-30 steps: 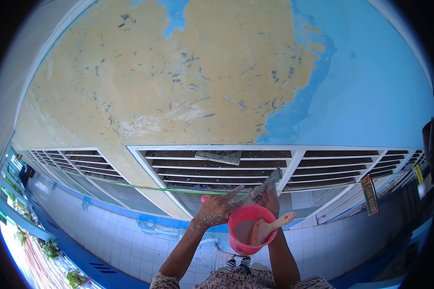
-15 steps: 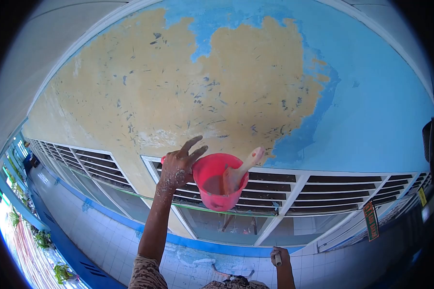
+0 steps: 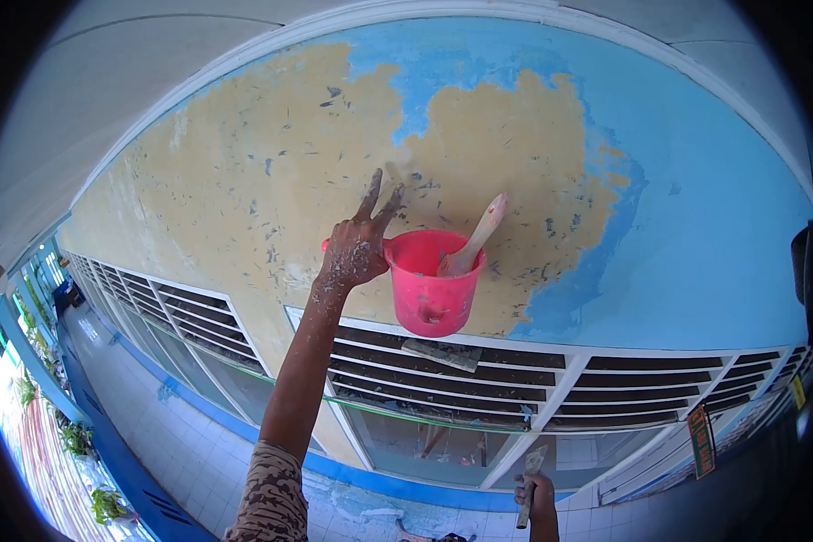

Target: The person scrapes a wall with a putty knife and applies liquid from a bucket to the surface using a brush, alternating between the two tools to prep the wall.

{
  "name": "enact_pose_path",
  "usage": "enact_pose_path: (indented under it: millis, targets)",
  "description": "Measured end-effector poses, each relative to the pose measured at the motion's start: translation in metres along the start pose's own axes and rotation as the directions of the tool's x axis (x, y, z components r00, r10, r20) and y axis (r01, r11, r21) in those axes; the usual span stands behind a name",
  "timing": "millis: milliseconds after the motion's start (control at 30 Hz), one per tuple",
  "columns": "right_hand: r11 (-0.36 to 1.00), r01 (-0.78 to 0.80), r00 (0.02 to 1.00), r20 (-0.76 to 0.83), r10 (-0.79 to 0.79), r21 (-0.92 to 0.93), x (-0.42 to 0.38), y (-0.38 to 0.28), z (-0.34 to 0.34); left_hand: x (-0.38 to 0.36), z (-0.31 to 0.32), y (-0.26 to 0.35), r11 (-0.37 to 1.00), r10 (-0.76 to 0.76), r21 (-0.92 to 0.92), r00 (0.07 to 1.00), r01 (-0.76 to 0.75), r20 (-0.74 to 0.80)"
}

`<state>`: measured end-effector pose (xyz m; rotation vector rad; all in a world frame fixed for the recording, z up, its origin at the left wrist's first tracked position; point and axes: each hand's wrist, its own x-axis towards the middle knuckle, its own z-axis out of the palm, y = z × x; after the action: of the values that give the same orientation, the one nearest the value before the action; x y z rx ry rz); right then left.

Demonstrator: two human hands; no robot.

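My left hand [image 3: 357, 251] is raised in front of the wall, closed round the handle of a pink plastic dipper [image 3: 434, 303], with two fingers stretched upward. White flecks and dust cover that hand and forearm. A paintbrush [image 3: 483, 233] leans inside the dipper, its pale handle sticking up to the right. Lower right, my right hand [image 3: 537, 499] grips a scraper [image 3: 534, 462] by its handle, blade pointing up. Behind both is a wall [image 3: 289, 163] with blue paint stripped to a tan layer with dark marks.
White window louvres [image 3: 443, 388] run below the bare patch, with a flat grey blade-like piece [image 3: 443, 354] lying on them. A green string [image 3: 397, 418] crosses the window. A hanging sign [image 3: 701, 443] is at right. Tiled floor [image 3: 190, 443] and potted plants [image 3: 108, 506] are at left.
My left hand has lifted the dipper upward and slightly right, uncovering the flat piece on the louvres. The scraper in my right hand has turned so its blade now shows upward.
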<state>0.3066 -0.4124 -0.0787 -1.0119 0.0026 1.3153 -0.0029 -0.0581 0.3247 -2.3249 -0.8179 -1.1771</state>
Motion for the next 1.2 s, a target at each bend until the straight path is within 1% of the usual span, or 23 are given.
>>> enact_pose_path:
  millis: [67,100,167,200,233,267,300,333,367,400,433,467,500,567,633,667,733,767,833,900,967,1033,1200]
  targets:
    - [0.951,0.147,0.989,0.055,-0.137,-0.272,-0.006,-0.015,0.015,0.012,-0.006,0.000,0.997,-0.056,0.058,0.998,0.054,0.036]
    - [0.941,0.210,0.978,0.058,-0.202,-0.265,-0.013,-0.031,0.032,0.018,-0.007,-0.004,0.997,-0.058,0.061,0.998,0.057,0.022]
    - [0.842,0.370,0.928,0.117,-0.354,-0.392,-0.030,-0.074,0.072,0.028,-0.007,-0.013,0.998,-0.043,0.047,0.998,0.042,0.036]
    - [0.780,0.516,0.857,0.216,-0.468,-0.354,-0.051,-0.096,0.105,0.031,-0.006,-0.017,0.998,-0.043,0.050,0.999,0.041,0.019]
    - [0.722,0.590,0.807,0.257,-0.531,-0.360,-0.063,-0.117,0.129,0.034,-0.005,-0.021,0.998,-0.012,0.063,1.000,0.012,0.004]
    - [0.628,0.679,0.734,0.348,-0.583,-0.380,-0.075,-0.138,0.151,0.039,-0.005,-0.024,0.997,0.021,0.075,1.000,-0.020,-0.013]
    - [0.499,0.743,0.665,0.408,-0.626,-0.446,-0.084,-0.159,0.175,0.042,-0.006,-0.026,0.997,0.025,0.072,0.999,-0.023,-0.032]
    - [0.326,0.779,0.589,0.447,-0.673,-0.536,-0.094,-0.178,0.198,0.044,-0.006,-0.027,0.998,0.028,0.061,0.999,-0.026,-0.036]
    - [0.259,0.807,0.549,0.513,-0.660,-0.530,-0.106,-0.196,0.222,0.046,-0.005,-0.027,0.998,0.032,0.049,0.999,-0.030,-0.040]
    - [0.229,0.821,0.520,0.518,-0.680,-0.523,-0.111,-0.211,0.243,0.048,-0.005,-0.029,0.999,0.037,0.039,0.998,-0.035,-0.057]
    - [0.062,0.816,0.453,0.568,-0.687,-0.575,-0.127,-0.227,0.270,0.049,-0.004,-0.031,0.999,0.042,0.032,0.997,-0.040,-0.062]
    - [-0.247,0.825,0.228,0.699,-0.678,-0.508,-0.120,-0.246,0.288,0.049,-0.003,-0.032,0.999,0.047,0.026,0.997,-0.046,-0.066]
    - [-0.531,0.748,0.013,0.809,-0.588,-0.398,-0.112,-0.265,0.305,0.049,-0.003,-0.032,0.998,0.054,0.017,0.996,-0.053,-0.076]
    - [-0.665,0.555,0.019,0.807,-0.591,-0.500,-0.130,-0.288,0.354,0.048,-0.004,-0.033,0.999,0.011,0.031,1.000,-0.010,-0.017]
    - [-0.710,0.422,0.042,0.794,-0.606,-0.564,-0.137,-0.307,0.399,0.047,0.001,-0.037,1.000,0.012,0.012,1.000,-0.012,-0.017]
    - [-0.715,0.412,0.038,0.795,-0.605,-0.564,-0.132,-0.318,0.416,0.046,0.003,-0.039,1.000,0.010,0.002,1.000,-0.010,-0.014]
    - [-0.803,0.288,-0.044,0.831,-0.555,-0.521,-0.112,-0.336,0.444,0.043,0.002,-0.043,0.999,0.028,-0.027,0.999,-0.029,-0.023]
    - [-0.808,0.280,-0.051,0.833,-0.551,-0.518,-0.107,-0.338,0.454,0.042,0.002,-0.044,0.998,0.048,-0.048,0.999,-0.049,-0.023]
    - [-0.824,0.099,-0.041,0.825,-0.564,-0.558,-0.102,-0.339,0.471,0.041,0.004,-0.044,0.997,0.036,-0.061,0.999,-0.037,-0.028]
    - [-0.823,0.076,-0.069,0.820,-0.568,-0.563,-0.093,-0.334,0.470,0.042,0.007,-0.047,0.997,0.030,-0.066,0.999,-0.032,-0.032]
    - [-0.821,0.051,-0.090,0.816,-0.571,-0.569,-0.088,-0.331,0.473,0.041,0.015,-0.051,0.983,0.079,-0.155,0.990,-0.097,-0.118]
    - [-0.781,0.041,-0.070,0.778,-0.625,-0.624,-0.092,-0.323,0.480,0.041,0.018,-0.053,0.982,0.090,-0.149,0.984,-0.113,-0.152]
    - [-0.783,0.096,-0.085,0.779,-0.622,-0.614,-0.101,-0.332,0.508,0.044,0.015,-0.053,0.985,0.138,-0.073,0.968,-0.156,-0.209]
